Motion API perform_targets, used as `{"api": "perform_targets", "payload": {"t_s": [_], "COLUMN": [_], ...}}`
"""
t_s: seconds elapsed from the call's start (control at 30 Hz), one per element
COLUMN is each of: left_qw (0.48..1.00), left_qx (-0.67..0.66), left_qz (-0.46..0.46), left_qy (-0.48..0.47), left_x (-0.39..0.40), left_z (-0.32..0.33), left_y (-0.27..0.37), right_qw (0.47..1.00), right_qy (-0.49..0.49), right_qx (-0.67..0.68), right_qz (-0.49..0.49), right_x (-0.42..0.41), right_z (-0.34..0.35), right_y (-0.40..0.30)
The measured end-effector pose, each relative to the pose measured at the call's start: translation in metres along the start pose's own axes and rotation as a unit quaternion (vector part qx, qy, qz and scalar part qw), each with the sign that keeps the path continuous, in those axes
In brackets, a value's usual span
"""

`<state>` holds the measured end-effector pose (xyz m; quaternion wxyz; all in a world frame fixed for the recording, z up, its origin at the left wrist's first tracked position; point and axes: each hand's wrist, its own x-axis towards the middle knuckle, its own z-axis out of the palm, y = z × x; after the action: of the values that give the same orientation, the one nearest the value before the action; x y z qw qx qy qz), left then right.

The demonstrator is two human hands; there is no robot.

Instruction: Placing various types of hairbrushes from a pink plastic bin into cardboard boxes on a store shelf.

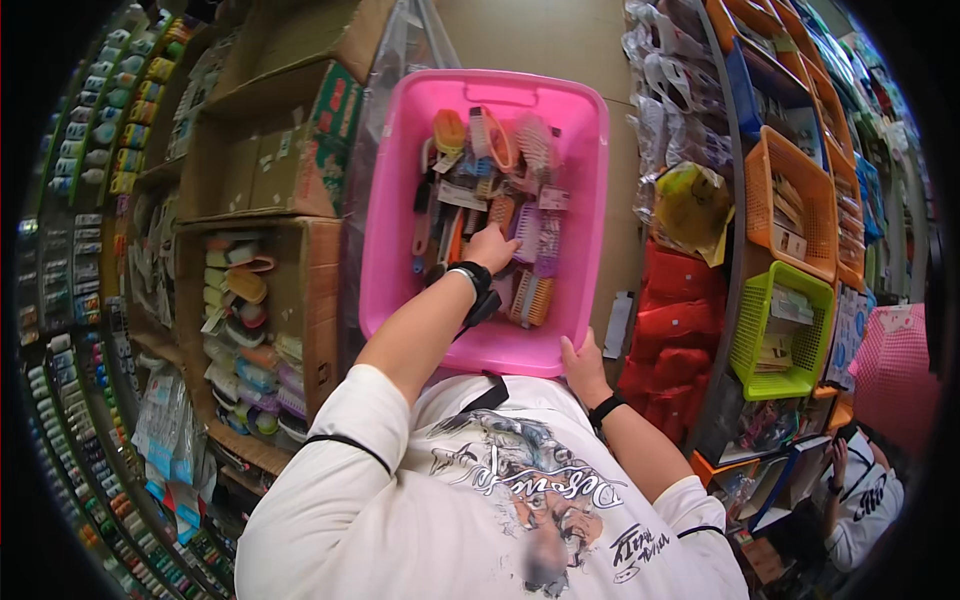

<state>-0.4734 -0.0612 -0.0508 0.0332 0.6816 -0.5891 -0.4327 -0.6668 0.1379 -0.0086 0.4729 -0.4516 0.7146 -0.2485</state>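
A pink plastic bin [598, 225] stands right in front of me, holding a jumbled heap of brushes. My left hand [491, 247] reaches down into it, its fingers at a brown-orange brush [501, 210]; whether they grip it is hidden. To the right of that hand lies a purple brush [527, 234], and nearer me a yellow-orange brush [532, 298]. A yellow brush [449, 132] and a pink-rimmed brush [501, 142] lie towards the far end. My right hand [586, 367] holds the bin's near right corner, thumb over the rim.
Left of the bin, an open cardboard box [321, 300] contains more brushes, with another box [247, 161] beyond. Red packets [679, 330] and clear plastic bags [667, 90] line the right. An orange basket [757, 195] and green basket [750, 330] stand there. A person [870, 495] appears lower right, possibly reflected.
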Motion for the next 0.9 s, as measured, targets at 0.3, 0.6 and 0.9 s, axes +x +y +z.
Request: {"api": "perform_targets", "payload": {"t_s": [0.3, 0.6, 0.9], "left_qw": [1.000, 0.878, 0.832], "left_qx": [0.017, -0.468, -0.357], "left_qz": [0.002, 0.092, -0.178], "left_qy": [-0.020, 0.044, 0.385], "left_x": [0.020, -0.168, -0.226], "left_z": [0.032, -0.157, -0.221], "left_y": [0.004, -0.031, -0.254], "right_qw": [1.000, 0.998, 0.996], "right_qy": [-0.007, -0.020, 0.007], "right_qx": [-0.011, 0.013, 0.012], "right_qz": [-0.003, -0.055, -0.088], "right_x": [0.001, 0.002, 0.005], "right_z": [0.000, -0.001, 0.012], "right_y": [-0.002, 0.005, 0.014]}}
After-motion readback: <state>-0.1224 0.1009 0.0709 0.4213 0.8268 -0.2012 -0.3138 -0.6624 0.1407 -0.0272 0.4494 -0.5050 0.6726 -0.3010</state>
